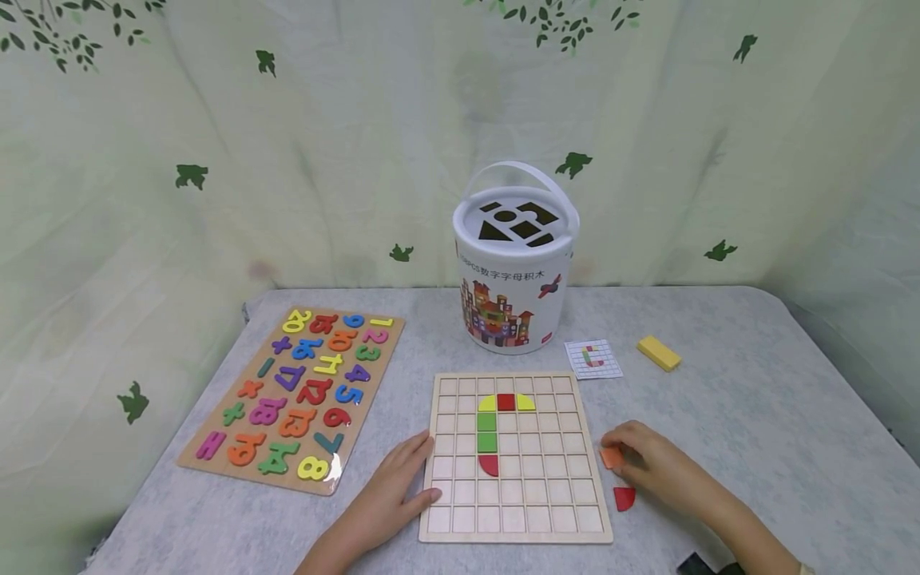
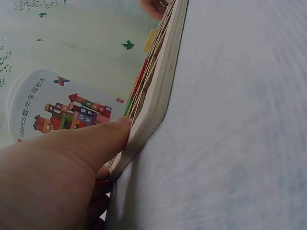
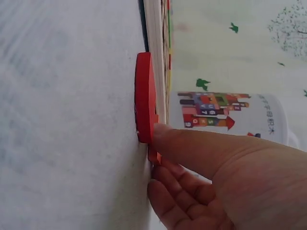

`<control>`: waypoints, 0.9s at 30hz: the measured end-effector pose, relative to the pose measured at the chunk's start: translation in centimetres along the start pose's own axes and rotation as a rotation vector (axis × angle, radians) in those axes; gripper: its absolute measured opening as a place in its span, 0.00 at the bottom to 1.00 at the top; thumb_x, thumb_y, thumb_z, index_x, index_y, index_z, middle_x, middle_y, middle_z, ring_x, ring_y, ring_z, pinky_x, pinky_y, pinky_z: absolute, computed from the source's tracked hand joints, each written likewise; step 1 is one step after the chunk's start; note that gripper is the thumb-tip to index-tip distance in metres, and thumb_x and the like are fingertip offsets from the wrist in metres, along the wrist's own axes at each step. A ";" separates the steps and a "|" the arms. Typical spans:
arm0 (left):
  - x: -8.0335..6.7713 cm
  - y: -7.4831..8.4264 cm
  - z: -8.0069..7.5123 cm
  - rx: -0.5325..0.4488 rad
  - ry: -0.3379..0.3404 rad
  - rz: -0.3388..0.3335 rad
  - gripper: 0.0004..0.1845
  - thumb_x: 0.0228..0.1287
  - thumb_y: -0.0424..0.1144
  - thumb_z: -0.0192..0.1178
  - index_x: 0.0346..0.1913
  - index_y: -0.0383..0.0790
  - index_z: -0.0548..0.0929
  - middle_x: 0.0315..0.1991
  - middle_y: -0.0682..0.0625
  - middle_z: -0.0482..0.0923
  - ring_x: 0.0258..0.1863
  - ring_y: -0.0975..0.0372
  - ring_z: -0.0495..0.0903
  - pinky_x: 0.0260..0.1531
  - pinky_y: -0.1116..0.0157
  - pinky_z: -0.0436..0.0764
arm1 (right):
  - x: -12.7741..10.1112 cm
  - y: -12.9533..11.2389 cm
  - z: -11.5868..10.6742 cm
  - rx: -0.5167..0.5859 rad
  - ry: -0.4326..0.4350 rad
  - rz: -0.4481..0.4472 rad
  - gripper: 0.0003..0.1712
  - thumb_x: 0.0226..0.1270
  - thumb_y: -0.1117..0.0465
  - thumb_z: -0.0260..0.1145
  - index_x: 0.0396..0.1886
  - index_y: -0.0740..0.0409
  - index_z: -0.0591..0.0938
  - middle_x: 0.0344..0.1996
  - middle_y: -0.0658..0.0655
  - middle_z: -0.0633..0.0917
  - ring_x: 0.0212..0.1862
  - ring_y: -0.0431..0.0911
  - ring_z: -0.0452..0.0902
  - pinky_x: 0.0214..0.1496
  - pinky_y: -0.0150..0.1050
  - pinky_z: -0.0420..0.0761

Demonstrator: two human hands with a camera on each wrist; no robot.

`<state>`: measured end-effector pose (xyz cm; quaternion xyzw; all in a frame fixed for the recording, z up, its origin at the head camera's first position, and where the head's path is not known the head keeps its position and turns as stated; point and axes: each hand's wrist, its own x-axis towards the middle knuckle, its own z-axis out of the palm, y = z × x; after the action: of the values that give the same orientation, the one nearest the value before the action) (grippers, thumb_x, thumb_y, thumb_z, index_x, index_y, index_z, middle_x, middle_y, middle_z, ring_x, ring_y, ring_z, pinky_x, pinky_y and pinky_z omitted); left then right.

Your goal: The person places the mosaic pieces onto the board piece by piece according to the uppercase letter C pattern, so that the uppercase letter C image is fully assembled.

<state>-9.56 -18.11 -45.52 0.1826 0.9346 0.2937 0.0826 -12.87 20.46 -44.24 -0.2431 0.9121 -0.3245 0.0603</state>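
A wooden grid board point(image 1: 513, 519) lies on the table, with yellow, red and green tiles point(image 1: 486, 431) set in its squares. At its left edge rests my left hand point(image 1: 384, 495), the thumb touching the rim and the fingers lying along the side. Right of the board, my right hand point(image 1: 657, 467) pinches an orange tile point(image 1: 611, 458) between thumb and fingers, low over the table. A red quarter-round tile point(image 1: 624, 499) lies just nearer, below that hand; in the right wrist view this red tile point(image 3: 144, 98) partly hides the orange one.
A white bucket point(image 1: 513, 279) with a shape-cut lid stands behind the board. A pattern card point(image 1: 592, 359) and a yellow block point(image 1: 658, 353) lie at the back right. On the left is a number puzzle board point(image 1: 295, 399). A dark object point(image 1: 695, 564) shows at the front right.
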 end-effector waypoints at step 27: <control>0.0 0.0 0.0 -0.009 -0.001 -0.008 0.38 0.60 0.53 0.55 0.68 0.39 0.57 0.68 0.49 0.50 0.66 0.54 0.48 0.60 0.52 0.57 | 4.8 -6.9 4.8 0.097 -0.018 -0.110 0.16 0.59 0.52 0.63 0.44 0.54 0.78 0.38 0.42 0.75 0.38 0.38 0.70 0.40 0.32 0.76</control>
<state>-9.51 -18.10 -45.53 0.1787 0.9340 0.2976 0.0849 -12.99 10.80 -43.53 -0.2925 0.8799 -0.3692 0.0623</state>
